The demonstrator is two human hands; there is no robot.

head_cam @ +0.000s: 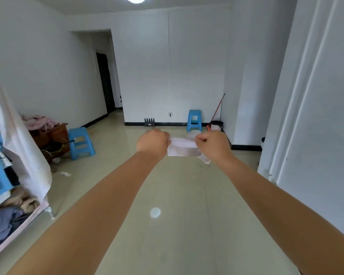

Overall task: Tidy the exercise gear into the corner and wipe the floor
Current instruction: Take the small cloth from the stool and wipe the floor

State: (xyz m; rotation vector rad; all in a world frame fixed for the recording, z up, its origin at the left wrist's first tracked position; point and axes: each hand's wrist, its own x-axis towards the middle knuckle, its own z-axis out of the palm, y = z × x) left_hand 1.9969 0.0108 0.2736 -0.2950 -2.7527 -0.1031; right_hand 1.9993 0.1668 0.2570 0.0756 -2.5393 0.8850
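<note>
Both arms stretched forward at chest height. Left hand (153, 142) closed, pinching the left edge of a white cloth (182, 148); right hand (213, 144) closed on the right edge. Cloth pulled flat between them, in the air above the pale tiled floor (177, 195), a loose corner drooping under the right hand. Two blue stools: one (80, 142) at left by a heap of clothes, one (194, 120) against the far wall. A red-handled mop (217, 108) leans in the far right corner beside a bucket (216, 125).
</note>
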